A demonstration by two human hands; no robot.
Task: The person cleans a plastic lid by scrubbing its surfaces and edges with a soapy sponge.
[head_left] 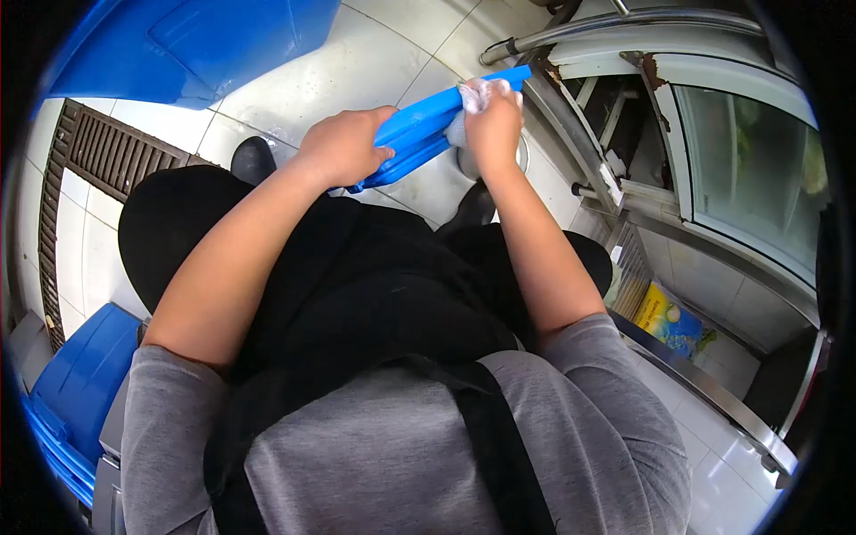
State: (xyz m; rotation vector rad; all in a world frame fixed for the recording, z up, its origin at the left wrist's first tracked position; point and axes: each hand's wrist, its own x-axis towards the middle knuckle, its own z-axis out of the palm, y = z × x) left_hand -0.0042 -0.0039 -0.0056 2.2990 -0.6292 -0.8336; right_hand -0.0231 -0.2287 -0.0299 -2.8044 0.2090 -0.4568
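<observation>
A blue plastic lid point(426, 123) with a ridged edge is held up at a tilt over my knees. My left hand point(346, 147) grips its left end, thumb on the near side. At the far right end, my right hand point(493, 127) is closed around a soapy grey-white cloth point(456, 131) and presses it against the lid. White foam point(478, 92) clings to the fingers of that hand. Whether the cloth is a rag or a sponge is hard to tell. Part of a round pale container point(467, 164) shows on the floor below.
A large blue bin point(196, 49) stands at the upper left, near a brown floor grate point(125, 152). More blue plastic point(85, 383) sits at the lower left. On the right is a metal-framed glass cabinet point(749, 169), with a yellow-and-blue bag point(669, 321) on a low shelf. Wet white tiles point(357, 67) cover the floor.
</observation>
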